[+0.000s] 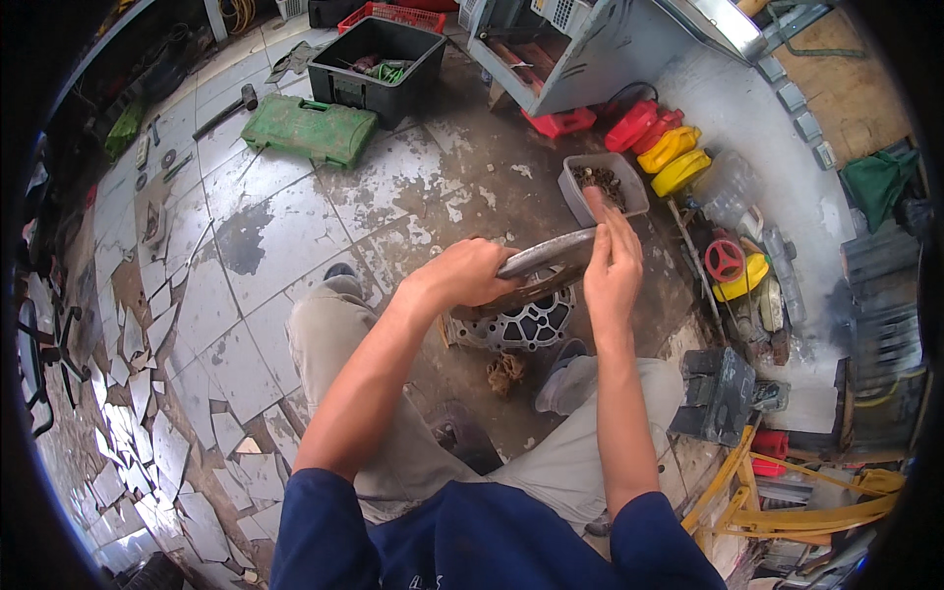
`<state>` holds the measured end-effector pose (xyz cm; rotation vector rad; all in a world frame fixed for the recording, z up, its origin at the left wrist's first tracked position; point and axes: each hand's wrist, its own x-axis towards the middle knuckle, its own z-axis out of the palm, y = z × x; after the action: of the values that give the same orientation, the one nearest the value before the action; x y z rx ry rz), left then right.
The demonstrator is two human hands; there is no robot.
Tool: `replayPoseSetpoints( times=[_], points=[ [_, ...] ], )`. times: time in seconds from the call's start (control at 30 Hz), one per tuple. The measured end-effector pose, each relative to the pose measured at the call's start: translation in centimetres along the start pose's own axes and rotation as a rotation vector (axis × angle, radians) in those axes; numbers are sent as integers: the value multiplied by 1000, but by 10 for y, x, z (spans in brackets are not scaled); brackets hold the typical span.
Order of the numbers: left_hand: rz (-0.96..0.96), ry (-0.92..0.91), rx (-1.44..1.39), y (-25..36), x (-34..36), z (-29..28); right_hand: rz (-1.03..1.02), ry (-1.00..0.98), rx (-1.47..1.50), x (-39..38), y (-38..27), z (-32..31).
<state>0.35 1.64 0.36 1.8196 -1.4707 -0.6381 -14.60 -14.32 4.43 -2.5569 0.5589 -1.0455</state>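
Note:
In front of my knees, my left hand (470,272) is closed on the near-left rim of a round metal plate (553,252), which is held tilted and seen almost edge-on. My right hand (614,264) lies against the plate's right edge, its fingers stretched out and pointing away from me. Beneath the plate, on the floor, sits a grey metal housing (529,327) with webbed openings and bolt holes round its flange; the plate hides part of it. A crumpled brown rag (505,374) lies just nearer to me, between my feet.
A grey tub of small parts (629,195) stands beyond my right hand. Farther off are a green case (310,130), a black crate (398,93) and a hammer (228,110). Red and yellow containers (671,149) line the right. Broken tiles (169,452) cover the left floor.

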Motion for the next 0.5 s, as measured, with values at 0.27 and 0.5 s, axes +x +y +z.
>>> replayPoseSetpoints(
  times=[0.27, 0.5],
  points=[
    [-78, -135, 118, 1, -3, -3, -278, -167, -122, -37, -31, 0],
    [-145, -121, 91, -4, -2, -4, -143, -50, -91, -21, -22, 7]
  ],
)
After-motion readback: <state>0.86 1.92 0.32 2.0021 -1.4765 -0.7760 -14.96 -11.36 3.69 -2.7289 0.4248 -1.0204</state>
